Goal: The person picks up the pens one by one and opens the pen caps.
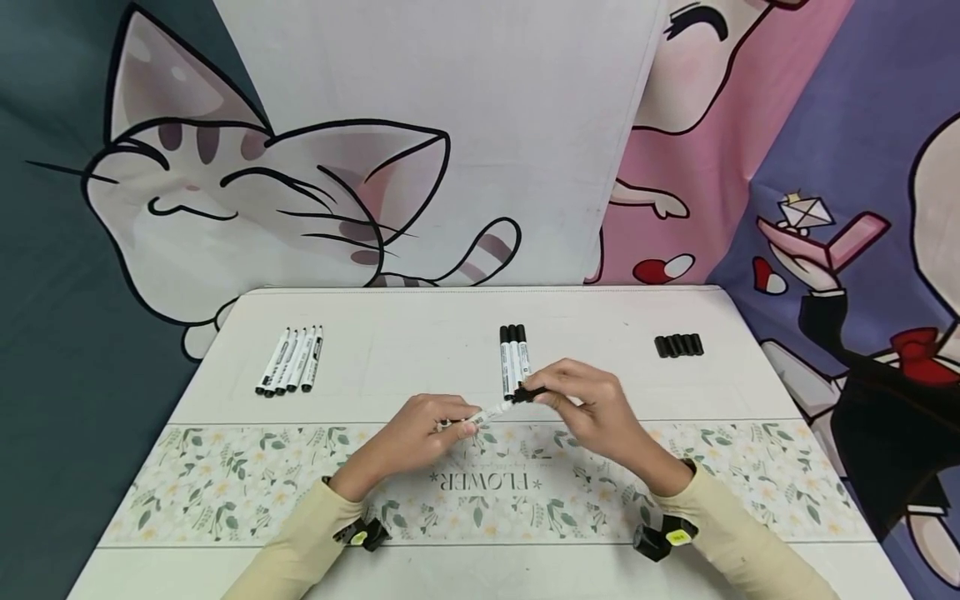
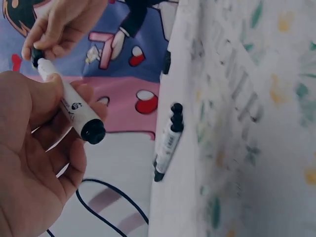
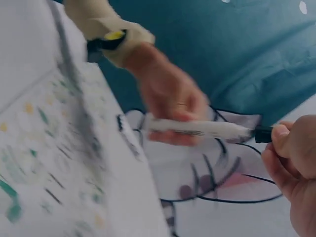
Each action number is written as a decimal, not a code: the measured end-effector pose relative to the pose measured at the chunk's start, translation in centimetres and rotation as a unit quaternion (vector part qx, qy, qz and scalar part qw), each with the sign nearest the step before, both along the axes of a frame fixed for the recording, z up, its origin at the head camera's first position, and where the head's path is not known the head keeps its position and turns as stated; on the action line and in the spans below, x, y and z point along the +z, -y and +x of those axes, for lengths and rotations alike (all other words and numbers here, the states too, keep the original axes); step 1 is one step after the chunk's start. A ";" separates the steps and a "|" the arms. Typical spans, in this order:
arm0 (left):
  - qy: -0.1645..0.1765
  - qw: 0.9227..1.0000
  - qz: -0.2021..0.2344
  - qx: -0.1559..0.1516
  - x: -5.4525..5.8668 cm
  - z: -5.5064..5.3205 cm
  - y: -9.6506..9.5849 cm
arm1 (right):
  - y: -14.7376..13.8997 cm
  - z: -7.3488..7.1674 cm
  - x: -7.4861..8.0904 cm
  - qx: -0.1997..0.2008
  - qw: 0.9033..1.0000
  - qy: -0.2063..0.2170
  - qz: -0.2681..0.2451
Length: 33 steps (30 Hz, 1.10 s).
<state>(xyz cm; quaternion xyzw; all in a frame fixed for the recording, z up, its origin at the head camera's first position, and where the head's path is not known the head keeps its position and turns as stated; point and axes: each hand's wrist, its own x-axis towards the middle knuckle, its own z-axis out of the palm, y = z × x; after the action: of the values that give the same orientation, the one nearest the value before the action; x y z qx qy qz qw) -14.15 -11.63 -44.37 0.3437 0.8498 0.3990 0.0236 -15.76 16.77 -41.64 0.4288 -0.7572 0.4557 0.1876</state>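
My left hand point(image 1: 429, 431) holds a white marker point(image 1: 491, 413) by its barrel, thumb on one side and fingers on the other. In the left wrist view the marker's black end point(image 2: 93, 131) points back past the palm. Between thumb and fingertips my right hand point(image 1: 588, 407) pinches a black marker cap point(image 3: 263, 134). This cap sits right at the marker's tip, in line with the barrel. Just beyond the hands, three capped white markers point(image 1: 514, 360) lie side by side on the table.
Several uncapped white markers point(image 1: 291, 362) lie in a row at the left of the table point(image 1: 405, 350). At the right is a row of several black caps point(image 1: 678, 345). A floral band point(image 1: 480, 517) crosses the table, and a cartoon curtain point(image 1: 480, 100) hangs behind.
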 end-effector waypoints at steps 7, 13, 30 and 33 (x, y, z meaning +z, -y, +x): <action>-0.002 0.998 0.041 0.052 0.8 0.2 1.4 | -0.5 0.1 0.3 -0.065 0.997 0.033 -0.022; -0.005 0.993 0.041 0.114 0.6 0.3 2.9 | -1.1 0.4 -0.1 -0.096 0.986 0.119 -0.059; 0.004 0.960 0.034 0.279 1.2 -0.1 8.6 | -3.6 0.2 -0.4 -0.127 0.972 0.169 -0.103; -0.007 0.952 0.024 0.305 1.3 -0.4 9.9 | -3.8 0.2 -0.4 -0.128 0.971 0.176 -0.103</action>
<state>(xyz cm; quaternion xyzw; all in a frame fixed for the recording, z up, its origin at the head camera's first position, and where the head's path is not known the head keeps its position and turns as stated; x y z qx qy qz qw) -14.58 -21.58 -43.08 0.0713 0.9044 0.4051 -0.1134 -15.59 20.61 -42.05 0.2199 -0.7761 0.5713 0.1514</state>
